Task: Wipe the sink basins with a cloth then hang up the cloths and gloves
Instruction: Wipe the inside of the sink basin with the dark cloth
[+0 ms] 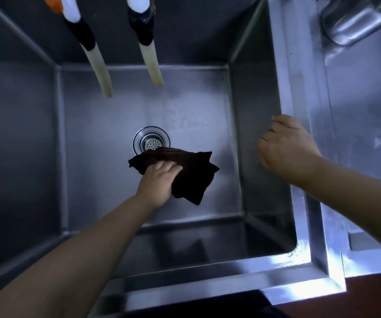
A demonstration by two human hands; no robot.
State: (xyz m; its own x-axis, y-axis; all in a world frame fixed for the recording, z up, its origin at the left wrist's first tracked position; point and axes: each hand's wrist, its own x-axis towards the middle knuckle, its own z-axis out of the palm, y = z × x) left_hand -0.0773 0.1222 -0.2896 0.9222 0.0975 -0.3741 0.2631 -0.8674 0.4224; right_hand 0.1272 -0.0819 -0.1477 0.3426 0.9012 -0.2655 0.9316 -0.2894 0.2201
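Dim, bluish light; glare on the sink rim [304, 253]; wide-angle bending at edges

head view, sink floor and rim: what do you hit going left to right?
Left hand pressing the dark cloth → right basin wall → right hand on the rim. Drain overlaps, so omitted.
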